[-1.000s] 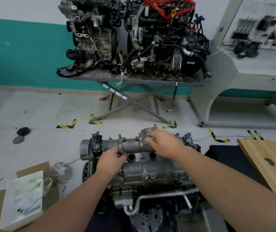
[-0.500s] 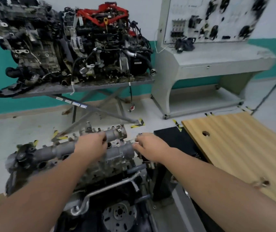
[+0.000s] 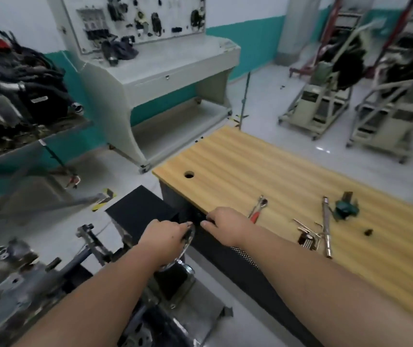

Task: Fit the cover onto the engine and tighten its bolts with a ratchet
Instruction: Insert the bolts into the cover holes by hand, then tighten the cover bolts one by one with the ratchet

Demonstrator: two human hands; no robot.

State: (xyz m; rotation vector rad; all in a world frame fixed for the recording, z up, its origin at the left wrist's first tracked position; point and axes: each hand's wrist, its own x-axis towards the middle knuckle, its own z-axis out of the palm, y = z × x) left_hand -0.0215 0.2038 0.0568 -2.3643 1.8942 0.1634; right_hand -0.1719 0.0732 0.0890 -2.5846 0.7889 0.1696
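Engine [image 3: 12,281]: blurred, at lower left, beside the wooden table.
Ratchet [image 3: 258,209]: red-handled, flat on the wooden table [image 3: 263,166], just right of the right hand.
Left hand [image 3: 164,237]: fingers curled over the rim of a round metal handwheel [image 3: 184,249] on the engine stand.
Right hand [image 3: 226,225]: fingers curled at the table's near edge; whether it grasps anything cannot be told.
Other tools: long metal bar [image 3: 326,226] and green object [image 3: 345,207] lie further right.
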